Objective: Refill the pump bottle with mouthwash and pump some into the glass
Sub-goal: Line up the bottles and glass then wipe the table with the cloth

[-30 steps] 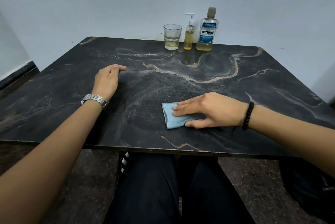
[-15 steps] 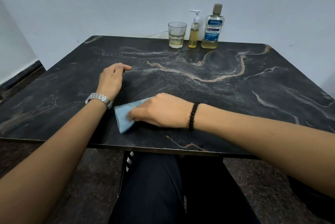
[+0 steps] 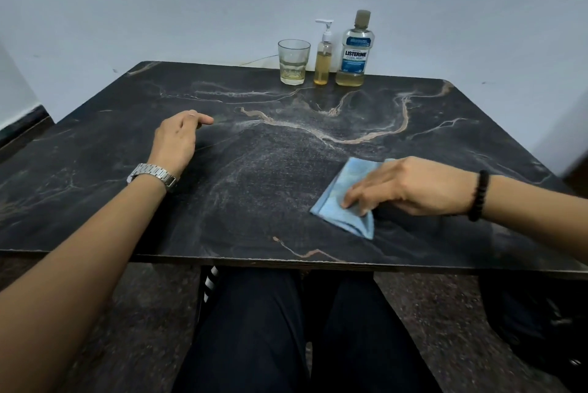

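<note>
We have all three task items lined up at the far edge of the dark marble table, against the wall: the glass on the left, the pump bottle in the middle, the Listerine mouthwash bottle on the right, all upright and just beside one another. The glass holds a little yellowish liquid at the bottom; the pump bottle looks more than half full. Our hands are both at the near half, well apart from that row. Left hand rests on the tabletop, fingers loosely curled, holding nothing. Right hand presses the folded blue cloth flat with extended fingers, near the front edge. Key relation: the row lies straight ahead and slightly right of centre, so the right hand sits more directly below the bottles, but it's busy with the cloth; the left is free. Both bottles stand with their long axes vertical, so we'd judge a side grasp works for either.
</note>
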